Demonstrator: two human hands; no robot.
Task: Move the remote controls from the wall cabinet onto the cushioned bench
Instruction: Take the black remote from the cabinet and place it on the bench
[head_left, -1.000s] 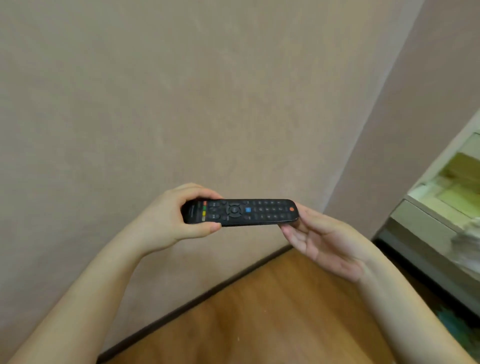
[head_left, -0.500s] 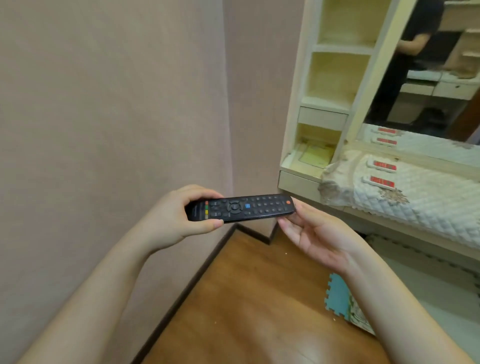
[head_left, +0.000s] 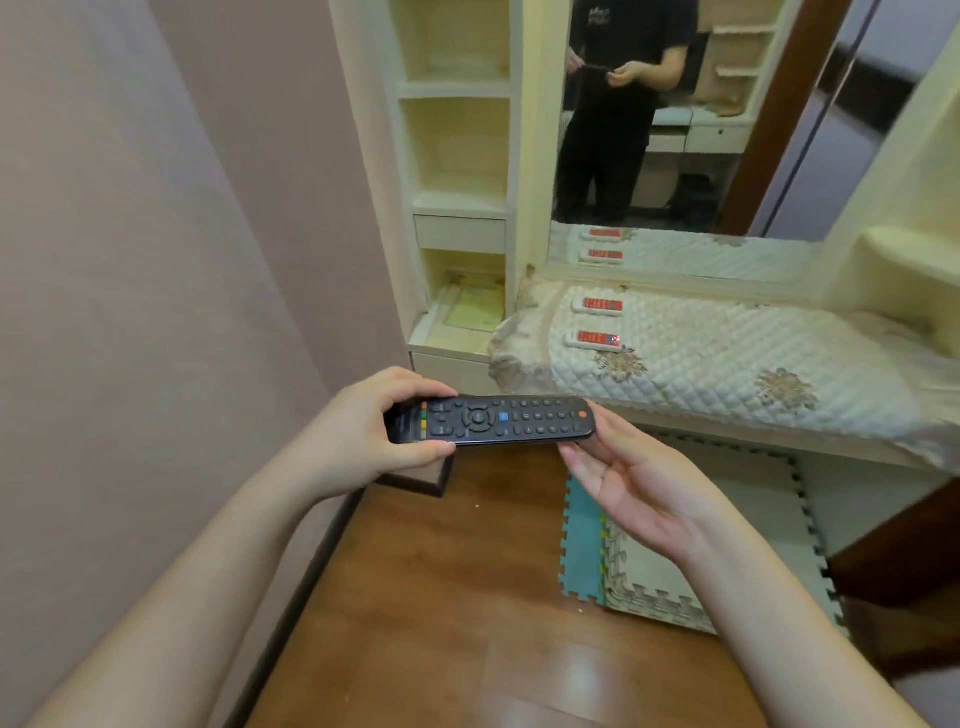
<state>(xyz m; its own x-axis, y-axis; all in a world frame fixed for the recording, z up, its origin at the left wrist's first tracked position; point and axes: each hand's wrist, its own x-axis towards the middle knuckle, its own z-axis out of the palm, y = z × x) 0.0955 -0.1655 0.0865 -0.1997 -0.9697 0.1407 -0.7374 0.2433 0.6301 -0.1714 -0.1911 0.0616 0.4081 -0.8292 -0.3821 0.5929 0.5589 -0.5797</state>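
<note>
I hold a long black remote control (head_left: 498, 420) level in front of me, buttons up. My left hand (head_left: 374, 431) grips its left end between thumb and fingers. My right hand (head_left: 623, 483) lies palm up under its right end, fingers touching it. Ahead, the cushioned bench (head_left: 727, 358) has a white quilted cover. Two white remotes with red buttons lie on its left part, one farther back (head_left: 598, 305) and one nearer (head_left: 595, 340).
A cream shelf unit (head_left: 457, 208) with open niches stands left of the bench, a mirror (head_left: 691, 114) above it. A pink wall (head_left: 156, 260) runs along my left. Wood floor (head_left: 467, 597) and a foam puzzle mat (head_left: 649, 566) lie below.
My view has swung right from the bare wall corner to the shelf unit, mirror and bench. The black remote stays held the same way in both hands.
</note>
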